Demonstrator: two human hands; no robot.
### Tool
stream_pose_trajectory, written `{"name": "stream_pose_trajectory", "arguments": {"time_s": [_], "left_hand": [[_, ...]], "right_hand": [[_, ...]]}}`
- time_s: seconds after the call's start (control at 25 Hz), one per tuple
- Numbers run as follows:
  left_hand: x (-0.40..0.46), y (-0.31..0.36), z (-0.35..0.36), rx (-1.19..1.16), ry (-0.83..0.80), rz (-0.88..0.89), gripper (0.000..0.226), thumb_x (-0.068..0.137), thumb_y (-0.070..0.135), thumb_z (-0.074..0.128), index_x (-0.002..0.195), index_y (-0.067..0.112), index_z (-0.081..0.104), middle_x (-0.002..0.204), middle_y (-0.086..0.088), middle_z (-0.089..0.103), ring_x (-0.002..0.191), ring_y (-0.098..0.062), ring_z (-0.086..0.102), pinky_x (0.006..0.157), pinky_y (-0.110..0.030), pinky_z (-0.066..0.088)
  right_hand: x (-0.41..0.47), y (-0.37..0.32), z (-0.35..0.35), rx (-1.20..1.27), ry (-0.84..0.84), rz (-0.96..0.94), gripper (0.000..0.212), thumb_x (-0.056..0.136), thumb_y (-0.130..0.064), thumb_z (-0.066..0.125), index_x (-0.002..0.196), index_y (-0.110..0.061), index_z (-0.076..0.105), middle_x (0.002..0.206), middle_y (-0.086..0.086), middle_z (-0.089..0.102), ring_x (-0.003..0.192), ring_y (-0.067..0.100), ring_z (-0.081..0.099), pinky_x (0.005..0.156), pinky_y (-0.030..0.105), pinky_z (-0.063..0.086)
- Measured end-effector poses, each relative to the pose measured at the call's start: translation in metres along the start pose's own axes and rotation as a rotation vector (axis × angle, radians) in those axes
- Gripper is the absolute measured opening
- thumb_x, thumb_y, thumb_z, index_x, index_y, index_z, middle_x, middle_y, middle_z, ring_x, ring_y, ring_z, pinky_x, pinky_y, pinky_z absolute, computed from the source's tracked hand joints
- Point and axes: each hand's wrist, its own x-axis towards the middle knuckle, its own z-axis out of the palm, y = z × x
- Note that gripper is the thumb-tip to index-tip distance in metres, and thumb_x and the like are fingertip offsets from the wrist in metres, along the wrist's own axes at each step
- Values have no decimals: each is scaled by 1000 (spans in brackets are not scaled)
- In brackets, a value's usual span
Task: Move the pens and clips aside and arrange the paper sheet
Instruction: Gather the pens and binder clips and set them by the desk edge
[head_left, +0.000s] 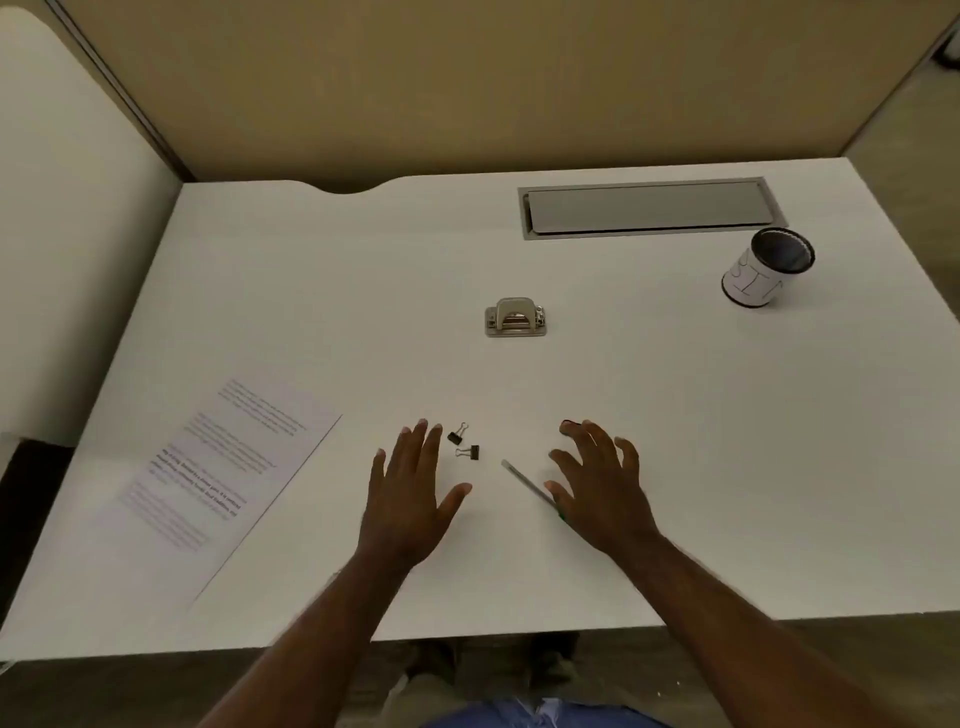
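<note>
Pen (527, 483) lying diagonally (tip far-left), both hands (410, 499) (597, 488) spread, gripping nothing

We're in an office cubicle: tan divider walls (467, 78) up top, white desk (363, 270), cable hatch (647, 208), hole punch (515, 317).

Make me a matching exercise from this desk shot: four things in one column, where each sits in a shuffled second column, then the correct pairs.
Things:
1. paper sheet
2. pen cup
3. hole punch
4. binder clips

Places:
A. far right of the desk, near the metal cable tray
B. between the left hand and the right hand
C. left part of the desk, lying at an angle
D. middle of the desk, beyond both hands

Pairs: 1-C, 2-A, 3-D, 4-B
</note>
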Motion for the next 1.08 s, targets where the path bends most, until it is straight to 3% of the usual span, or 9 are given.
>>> {"name": "stream_pose_trajectory", "arguments": {"time_s": [0.16,0.28,0.52,0.68,0.76,0.84,0.96,1.08], "left_hand": [[-14,-24,12,36,-73,-136,77,86,53,55,147,18,25,149,-3,37,135,-23,37,109,-43,31],[-18,-35,15,47,-70,-202,71,83,51,60,141,17,35,138,-4,48,121,-24,48,98,-42,39],[-11,-37,16,72,-105,-265,48,83,50,58,116,17,49,112,-1,54,102,-23,52,84,-37,40],[-7,-36,19,76,-146,-261,35,89,41,54,110,14,49,108,-3,54,99,-24,51,79,-37,42],[-3,-37,18,36,-172,-254,30,90,35,52,109,13,48,106,-5,54,96,-26,53,75,-36,42],[1,-37,16,0,-201,-254,25,89,28,50,106,11,47,102,-7,54,92,-28,54,70,-35,41],[7,-38,13,-196,-231,-331,18,87,24,53,92,8,47,88,-8,53,81,-29,53,66,-32,36],[17,-33,0,-719,-339,-437,21,87,23,57,71,13,48,69,-3,52,66,-21,48,65,-31,40]], "right_hand": [[2,-6,15,31,-151,22,31,86,-44,54,108,-23,59,113,-1,54,105,23,51,85,41,36],[7,-13,21,30,-238,95,32,87,-47,51,106,-22,55,110,-1,51,102,22,48,83,39,36],[9,-26,28,75,-324,224,27,93,-38,44,106,-16,52,114,3,51,104,23,48,85,38,39],[6,-31,28,110,-330,252,24,96,-32,41,103,-12,52,109,4,52,99,24,52,82,38,41],[5,-34,26,269,-292,295,16,95,-28,43,93,-14,51,97,4,55,88,24,55,77,36,42],[6,-36,23,589,-239,386,12,93,-21,49,82,-16,48,81,4,59,73,22,55,66,33,43],[11,-44,18,912,-168,465,11,90,-8,51,87,-18,54,76,11,64,64,22,58,59,25,46],[14,-56,14,969,-131,393,23,90,-3,49,89,-22,61,92,4,65,70,15,61,64,19,52]]}}
